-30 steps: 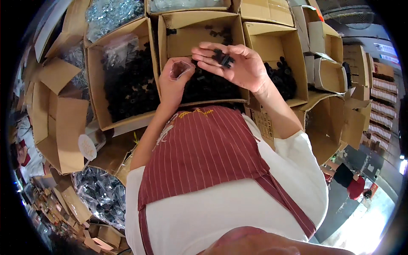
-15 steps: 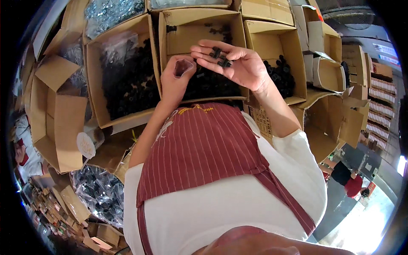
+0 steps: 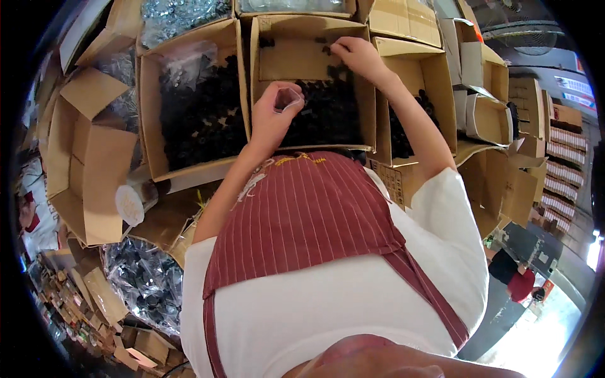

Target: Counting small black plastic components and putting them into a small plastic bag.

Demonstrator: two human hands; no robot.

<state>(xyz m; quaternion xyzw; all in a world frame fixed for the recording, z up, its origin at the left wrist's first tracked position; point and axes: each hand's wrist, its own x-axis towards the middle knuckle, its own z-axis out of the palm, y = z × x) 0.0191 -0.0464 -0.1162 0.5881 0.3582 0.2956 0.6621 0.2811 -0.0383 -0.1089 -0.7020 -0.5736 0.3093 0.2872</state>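
Observation:
A small clear plastic bag is gripped in my left hand, its mouth held wide. That hand hovers over the near left side of the middle cardboard box, in which small black parts lie heaped. At the box's far right, my right hand is reaching down with its fingers pinched together beside a few black pieces. Whether a piece is between those fingertips cannot be made out.
Left of the middle box is another box of black parts with a plastic bag on them. A third box with black parts stands on the right. Bagged dark parts lie lower left. A person is farther off at right.
My right hand has turned over and moved away to the box's far right; the black parts seen on its fingers no longer show. My left hand still holds the bag.

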